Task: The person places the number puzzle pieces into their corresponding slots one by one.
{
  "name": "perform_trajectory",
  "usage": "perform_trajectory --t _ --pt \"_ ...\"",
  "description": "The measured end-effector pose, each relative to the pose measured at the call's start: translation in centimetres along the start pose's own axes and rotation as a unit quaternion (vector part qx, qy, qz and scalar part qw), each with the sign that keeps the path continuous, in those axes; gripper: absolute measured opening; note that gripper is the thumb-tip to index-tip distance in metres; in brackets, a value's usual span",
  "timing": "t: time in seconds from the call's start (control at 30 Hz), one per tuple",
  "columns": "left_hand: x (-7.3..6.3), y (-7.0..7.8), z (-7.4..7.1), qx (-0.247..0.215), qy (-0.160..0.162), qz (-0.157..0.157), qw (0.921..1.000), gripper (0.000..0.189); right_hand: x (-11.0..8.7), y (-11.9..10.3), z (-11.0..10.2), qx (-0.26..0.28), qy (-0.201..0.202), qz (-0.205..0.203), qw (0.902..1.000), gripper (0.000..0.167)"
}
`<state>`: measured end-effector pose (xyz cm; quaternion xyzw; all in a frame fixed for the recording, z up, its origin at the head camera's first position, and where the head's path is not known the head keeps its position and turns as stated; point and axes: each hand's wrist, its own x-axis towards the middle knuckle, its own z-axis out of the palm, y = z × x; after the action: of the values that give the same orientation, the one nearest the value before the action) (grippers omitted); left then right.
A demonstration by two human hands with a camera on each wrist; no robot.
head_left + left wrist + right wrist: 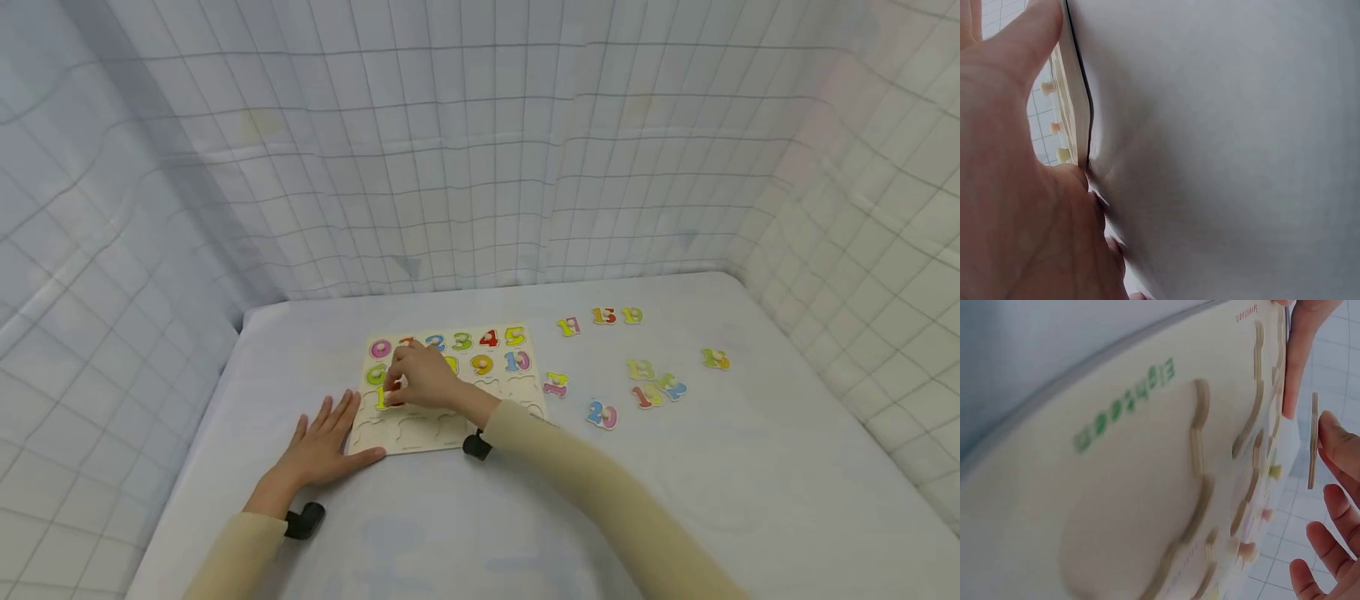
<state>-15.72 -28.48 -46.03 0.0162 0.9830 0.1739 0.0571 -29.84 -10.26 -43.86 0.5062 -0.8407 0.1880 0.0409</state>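
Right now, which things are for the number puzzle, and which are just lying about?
For the puzzle, it seems: number puzzle board, number piece pinched in the right hand, loose number pieces, left hand touching the board.

Just around: white tablecloth, checked cloth behind, black wrist cameras, worn.

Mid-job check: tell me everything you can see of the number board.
The number board is a pale, flat rectangle, wooden by its look, lying on the white surface. Colourful knobbed number pieces sit in its two far rows; the right hand hides some. The nearer area shows empty cut-out recesses, with printed words such as a green "Eighteen". The left hand touches its near left corner, and the right hand holds another piece above it.
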Motion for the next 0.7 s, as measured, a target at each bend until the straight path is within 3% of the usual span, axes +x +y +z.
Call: perform_trajectory --t 0.33,0.7 --pt "0.0 0.0 0.0 0.008 0.006 -0.001 0.9999 0.105 2.0 -1.7 2.9 -0.004 -0.024 0.085 0.9961 0.014" --pt "-0.1 0.1 0.0 -0.001 0.006 -0.003 1.0 0.106 2.5 -1.9 3.5 -0.017 -0.039 0.1 0.9941 0.013"
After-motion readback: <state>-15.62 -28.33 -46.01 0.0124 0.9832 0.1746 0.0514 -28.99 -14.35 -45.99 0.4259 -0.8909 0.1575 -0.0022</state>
